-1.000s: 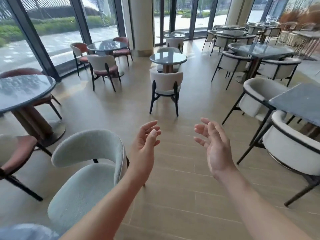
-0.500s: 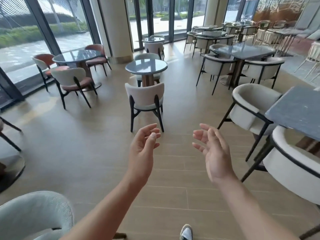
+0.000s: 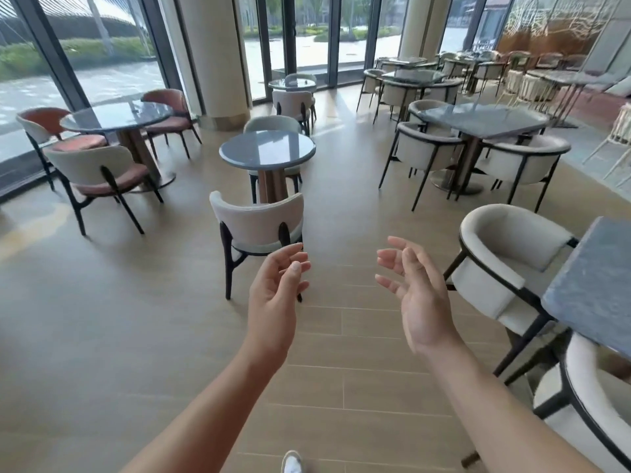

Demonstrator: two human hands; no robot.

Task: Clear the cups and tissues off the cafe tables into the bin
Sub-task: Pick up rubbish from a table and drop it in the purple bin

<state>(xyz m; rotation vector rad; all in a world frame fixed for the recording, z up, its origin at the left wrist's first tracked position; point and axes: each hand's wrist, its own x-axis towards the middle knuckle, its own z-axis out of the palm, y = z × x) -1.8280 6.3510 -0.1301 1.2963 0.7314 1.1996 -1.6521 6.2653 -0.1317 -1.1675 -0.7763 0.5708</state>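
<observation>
My left hand and my right hand are raised in front of me over the wooden floor, palms facing each other, fingers loosely spread and holding nothing. Straight ahead stands a small round grey table with a bare top, a cream chair on its near side. A farther round table by the glass doors carries something small that I cannot make out. No cup, tissue or bin shows plainly in this view.
A round glass-topped table with reddish chairs stands at the left by the windows. Square grey tables with cream armchairs fill the right; one table edge and armchair are close on my right. A pillar rises behind.
The view has advanced and swung right: the round grey table and its chair are nearer and more central, the left-hand chairs have slid out of view. Both hands keep the same open pose.
</observation>
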